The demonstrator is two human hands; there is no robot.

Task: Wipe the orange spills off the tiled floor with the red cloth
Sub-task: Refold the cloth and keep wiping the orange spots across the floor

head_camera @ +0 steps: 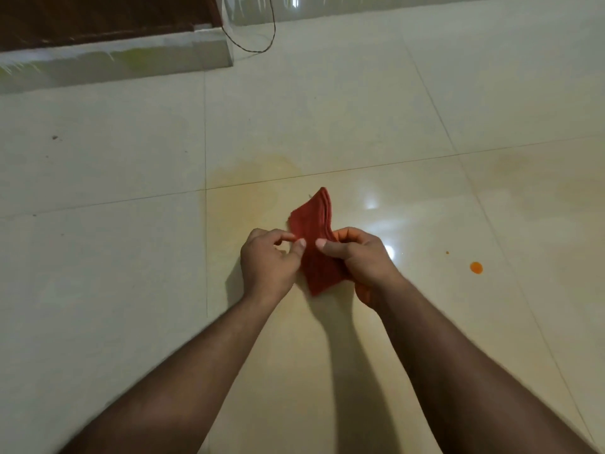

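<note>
The folded red cloth [313, 224] is held up between both hands above the cream tiled floor [131, 257]. My right hand [357, 260] grips its right side with thumb and fingers curled round it. My left hand [266, 263] pinches its left edge between thumb and forefinger. A faint orange smear [248, 185] spreads over the tiles just beyond the cloth. A bright orange spot [476, 267] lies on the floor to the right, with a tiny speck [447, 252] near it. Another pale smear [523, 172] shows at the far right.
A low tiled step [131, 57] with a dark brown surface [98, 18] above it runs along the far left. A thin dark cable [262, 44] loops onto the floor beside it. Small dark specks [54, 137] lie on the left tiles.
</note>
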